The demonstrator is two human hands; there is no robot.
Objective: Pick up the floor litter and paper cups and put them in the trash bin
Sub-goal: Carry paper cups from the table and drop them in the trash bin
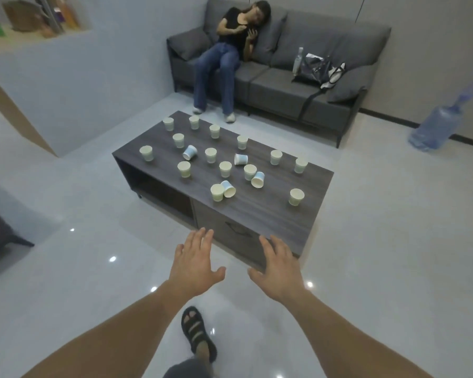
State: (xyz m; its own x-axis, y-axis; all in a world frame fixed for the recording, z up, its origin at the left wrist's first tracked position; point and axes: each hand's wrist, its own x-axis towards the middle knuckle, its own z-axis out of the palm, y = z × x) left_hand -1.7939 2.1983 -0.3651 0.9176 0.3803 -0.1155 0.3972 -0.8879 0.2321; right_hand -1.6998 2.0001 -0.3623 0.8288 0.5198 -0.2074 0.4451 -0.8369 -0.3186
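Foot: one sandalled foot (198,334) on the glossy tile floor (380,268), mid-frame at the bottom.
Left hand (193,264): palm down, fingers spread wide, holding nothing; over the floor just short of the table's near corner.
Right hand (277,271): likewise spread flat and empty, fingertips in line with the table's near corner.
Coffee table (271,214): dark wood-grain, low, with an open shelf and a drawer on the near side.
Paper cups (217,192): well over a dozen scattered across the tabletop. Most stand upright; four lie tipped, the nearest (228,189) touching an upright one.
Floor litter: none visible on the tiles in view.
Trash bin: not in view (direction of the carry cannot be told).
Progress: by my reading, at the very start. No cup is in hand and the tabletop is crowded, so the whole clearing is left.
Beyond: grey sofa (284,85) with a seated person (230,50), a bag (314,68) and a bottle (298,61); large water jug (434,126) by the wall.
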